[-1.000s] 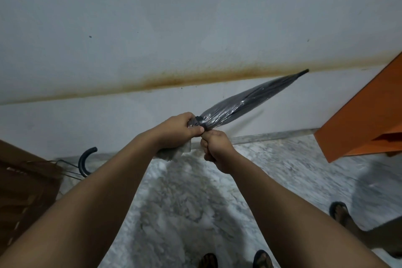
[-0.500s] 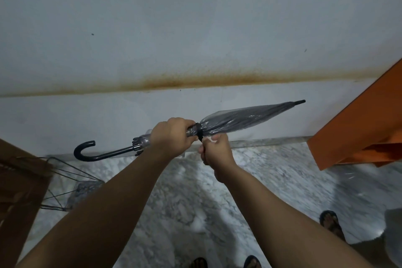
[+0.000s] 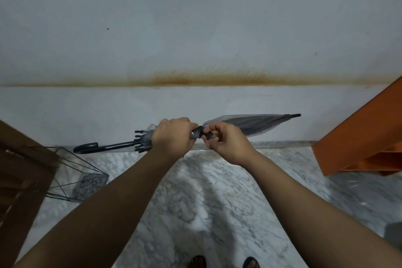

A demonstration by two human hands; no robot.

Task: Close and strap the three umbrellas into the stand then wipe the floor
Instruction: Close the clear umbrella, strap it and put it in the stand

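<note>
The wall [image 3: 195, 28] with its rusty stain band rose behind everything, and the marble floor [image 3: 217, 191] met it at the base. Against that wall, at the left, a wire stand [image 3: 71, 172] sat on the floor beside a brown cabinet [image 3: 19, 169]; nothing stood upright inside the stand that could be made out, only its patterned bottom tray. An orange panel [image 3: 365, 132] leaned in from the right of the wall.

In front of the wall, held roughly level above the floor, was the umbrella [image 3: 256, 123], folded, its clear canopy gathered, the tip pointing toward the orange panel and the curved handle [image 3: 87, 147] reaching out over the stand. The left hand [image 3: 171, 135] was curled tight around the canopy near the rib ends. The right hand [image 3: 226, 141], just beside it, pinched the dark strap [image 3: 199, 132] with thumb and fingertips, the other fingers loosely bent.

This looked like the strapping step for this umbrella, the closing already done. The next move probably called for drawing the strap snug round the bundled canopy and fastening it, with the left hand keeping the folds from springing loose, before lowering the umbrella tip-first into the stand
</note>
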